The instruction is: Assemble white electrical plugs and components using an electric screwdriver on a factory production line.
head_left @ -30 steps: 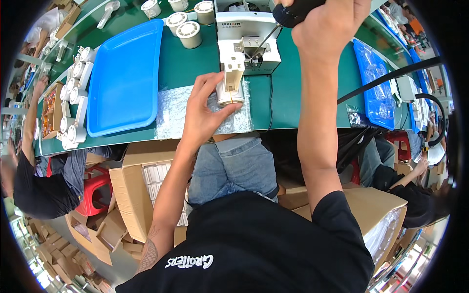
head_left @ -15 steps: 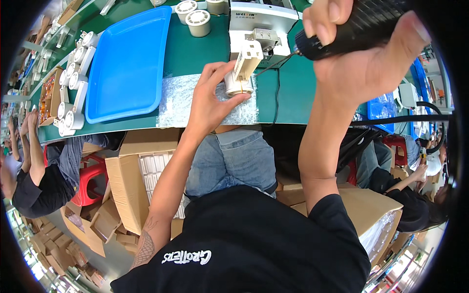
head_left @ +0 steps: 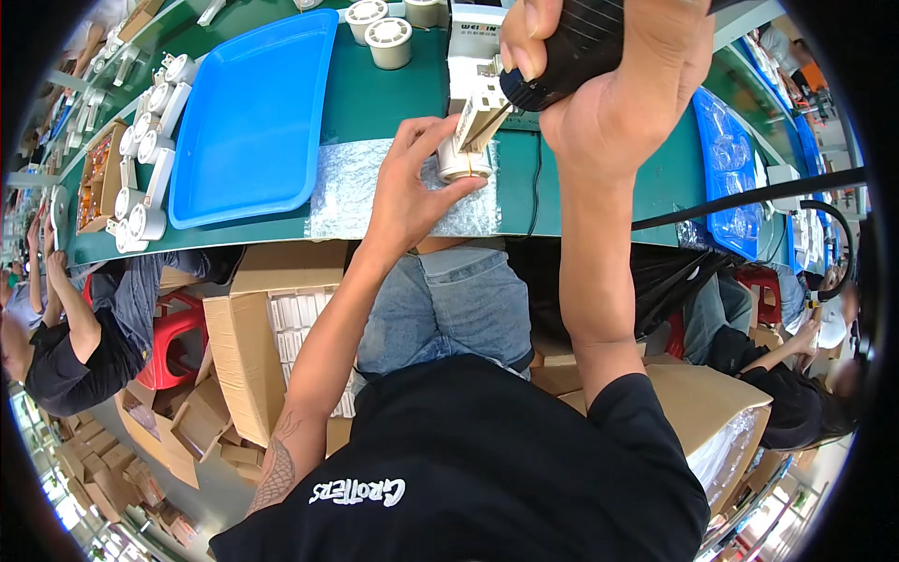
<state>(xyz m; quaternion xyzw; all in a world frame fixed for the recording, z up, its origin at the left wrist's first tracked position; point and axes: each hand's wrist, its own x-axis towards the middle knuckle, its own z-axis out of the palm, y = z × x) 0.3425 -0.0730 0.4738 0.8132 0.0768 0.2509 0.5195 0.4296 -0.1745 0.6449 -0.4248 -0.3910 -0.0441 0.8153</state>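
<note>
- Nearest the legs, a cardboard box (head_left: 234,361) held many white pieces (head_left: 298,328), so a good supply seemed left.
- The left hand (head_left: 412,183) had its fingers curved around a white cup (head_left: 457,169) close to the front edge of the green surface (head_left: 375,105), thumb on the near side.
- A cream bracket (head_left: 480,117) stood upright on that cup, apparently in place.
- The right hand (head_left: 613,117) had its fingers wrapped around a black screwdriver (head_left: 581,51), its shaft slanting down to the bracket. Whether the tip met a screw was too small to tell, so the fastening looked under way, not finished.
- A clear plastic sheet (head_left: 351,192) lay partly under the work.
- Left of it, a blue tray (head_left: 248,122) held nothing.
- Beyond the tray's left side, a row of white cups with arms (head_left: 153,147) looked further along.
- Farther off, loose cups (head_left: 389,47) showed no bracket, beside a white machine (head_left: 475,39).
</note>
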